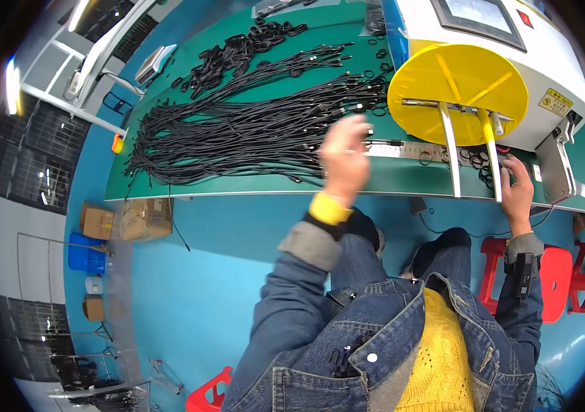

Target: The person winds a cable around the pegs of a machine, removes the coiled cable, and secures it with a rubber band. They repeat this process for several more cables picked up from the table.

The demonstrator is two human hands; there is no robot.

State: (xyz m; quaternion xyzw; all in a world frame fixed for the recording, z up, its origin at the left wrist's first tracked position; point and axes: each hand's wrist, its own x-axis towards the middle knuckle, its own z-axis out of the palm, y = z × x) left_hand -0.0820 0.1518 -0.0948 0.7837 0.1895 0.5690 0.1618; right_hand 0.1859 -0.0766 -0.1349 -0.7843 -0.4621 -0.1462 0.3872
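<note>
I look through head camera: wide fisheye, worn on person's head, facing down and forward. Denim jacket [299,343] nearest, filling lower middle; left hand [345,159] and right hand [517,193] farther out; green table [333,31] across top; blue floor [217,295] lower. Straight edges bow toward dark rim (lens does that, I find).

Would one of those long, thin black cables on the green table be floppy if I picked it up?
The long, thin, black plastic-looking cables would probably flop, since they curve round at the left. One might snag its neighbours, because they lie overlapping. It's probably light, being so thin.
</note>
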